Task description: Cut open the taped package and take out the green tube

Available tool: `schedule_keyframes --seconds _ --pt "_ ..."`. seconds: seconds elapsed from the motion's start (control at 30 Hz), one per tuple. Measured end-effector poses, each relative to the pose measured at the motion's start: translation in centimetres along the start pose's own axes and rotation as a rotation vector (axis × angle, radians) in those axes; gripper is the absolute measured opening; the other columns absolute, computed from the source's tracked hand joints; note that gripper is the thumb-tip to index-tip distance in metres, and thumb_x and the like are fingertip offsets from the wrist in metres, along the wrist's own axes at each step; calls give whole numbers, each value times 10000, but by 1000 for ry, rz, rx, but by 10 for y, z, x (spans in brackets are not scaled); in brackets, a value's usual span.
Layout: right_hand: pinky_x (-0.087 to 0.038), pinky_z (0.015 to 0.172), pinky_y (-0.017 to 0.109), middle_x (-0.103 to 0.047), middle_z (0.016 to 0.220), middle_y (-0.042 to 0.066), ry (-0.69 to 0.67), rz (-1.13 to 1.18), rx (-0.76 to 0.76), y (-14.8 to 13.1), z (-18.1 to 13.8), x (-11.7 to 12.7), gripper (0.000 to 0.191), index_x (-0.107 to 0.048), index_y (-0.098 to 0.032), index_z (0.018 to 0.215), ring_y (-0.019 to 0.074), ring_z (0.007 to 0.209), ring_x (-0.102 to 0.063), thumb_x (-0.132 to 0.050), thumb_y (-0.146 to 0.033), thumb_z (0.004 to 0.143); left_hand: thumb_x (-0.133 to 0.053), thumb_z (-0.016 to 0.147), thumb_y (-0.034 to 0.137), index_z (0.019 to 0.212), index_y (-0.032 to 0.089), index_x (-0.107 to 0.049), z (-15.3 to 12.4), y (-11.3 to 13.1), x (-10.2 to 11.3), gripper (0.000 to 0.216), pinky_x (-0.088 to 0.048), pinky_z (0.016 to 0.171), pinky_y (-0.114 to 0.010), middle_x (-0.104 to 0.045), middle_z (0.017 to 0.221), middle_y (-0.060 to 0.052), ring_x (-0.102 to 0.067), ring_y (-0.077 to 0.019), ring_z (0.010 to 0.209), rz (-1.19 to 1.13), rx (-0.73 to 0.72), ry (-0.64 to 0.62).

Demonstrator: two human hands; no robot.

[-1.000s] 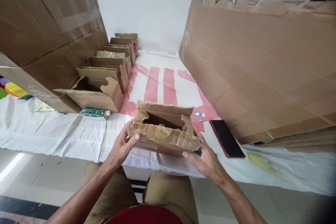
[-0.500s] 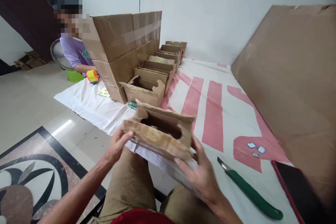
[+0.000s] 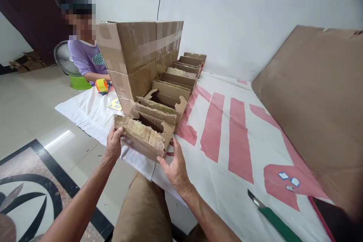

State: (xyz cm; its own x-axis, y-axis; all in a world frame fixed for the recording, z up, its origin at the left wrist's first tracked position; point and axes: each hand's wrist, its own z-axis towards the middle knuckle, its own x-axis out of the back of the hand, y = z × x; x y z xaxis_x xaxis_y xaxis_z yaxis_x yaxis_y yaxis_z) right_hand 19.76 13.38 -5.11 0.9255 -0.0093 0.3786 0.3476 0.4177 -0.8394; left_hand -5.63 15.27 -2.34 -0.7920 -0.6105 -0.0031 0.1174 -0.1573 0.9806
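Observation:
A cardboard box with its top flaps standing up is held between my two hands at the near edge of the table. My left hand grips its left end, thumb on the near flap. At the right end, my right hand has its thumb on the near side and its fingers round the corner. The box's far side is against or very close to the nearest open box of a row running back to the wall. Its inside is dark and cannot be made out.
Taped closed cartons are stacked left of the row. A green-handled cutter, a phone and small stickers lie on the cloth. A large cardboard sheet leans at right. Beyond the stack sits a person near a yellow tape roll.
Both hands have carried the box forward and to the left, from above my lap to the front end of the row. The view has shifted slightly.

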Motion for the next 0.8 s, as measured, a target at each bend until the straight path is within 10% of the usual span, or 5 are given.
schedule_keyframes --seconds 0.23,0.43,0.8 --pt "-507 1107 601 -475 1577 177 -3 -79 23 31 -32 21 818 -316 -259 1591 366 1454 -473 -699 -306 870 -493 953 580 1430 253 -491 -47 -8 14 579 -404 1188 -451 -543 1493 -118 -480 -280 1442 87 22 121" --pt "-462 1164 584 -479 1585 149 11 -155 -3 56 -49 52 637 -443 -259 1525 332 1472 -463 -593 -277 906 -719 853 553 1596 281 -309 -132 -20 -6 891 -429 1171 -587 -396 1618 -174 -451 -397 1467 202 117 11" --pt "-530 1112 547 -583 1494 152 90 -93 -26 83 -61 45 562 -569 -239 1430 320 1386 -565 -556 -187 871 -786 774 598 1613 243 -260 -127 -30 -55 1053 -407 1204 -567 -296 1659 -204 -354 -392 1530 130 10 -16"
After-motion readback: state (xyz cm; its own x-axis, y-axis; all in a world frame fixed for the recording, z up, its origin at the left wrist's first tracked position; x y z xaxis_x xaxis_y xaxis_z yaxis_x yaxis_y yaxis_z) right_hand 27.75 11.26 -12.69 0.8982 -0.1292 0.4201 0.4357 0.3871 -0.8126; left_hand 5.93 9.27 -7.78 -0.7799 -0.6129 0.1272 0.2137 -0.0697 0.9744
